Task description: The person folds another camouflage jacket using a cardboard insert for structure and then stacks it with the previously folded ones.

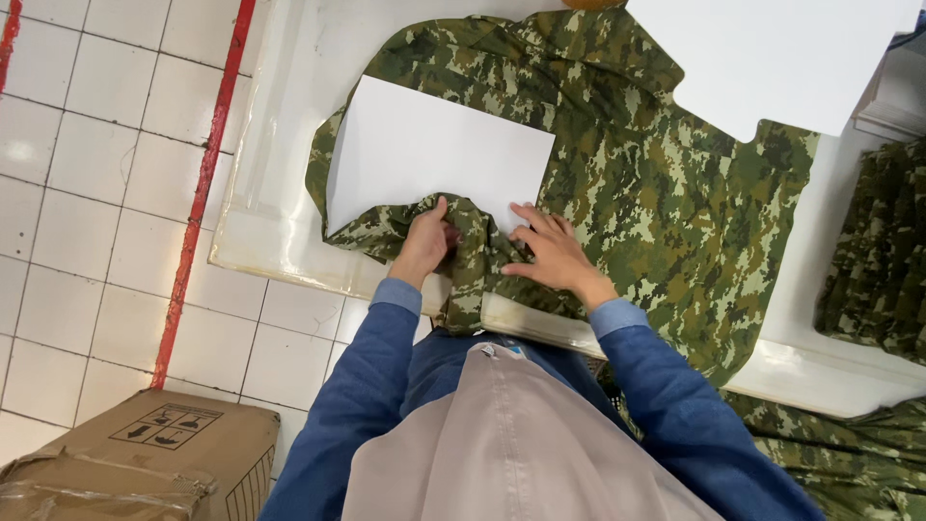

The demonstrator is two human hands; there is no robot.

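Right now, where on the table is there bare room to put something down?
Bare table lies left of the camouflage garment, and a strip on its right before the folded stack. It is crowded around the white board, where both hands work.

At your lower left sits a brown cardboard box (145,463) on the white tiled floor (87,193), which a red painted line (204,183) crosses. A stack of folded camouflage garments (878,260) lies at your far right on the white table (280,145).
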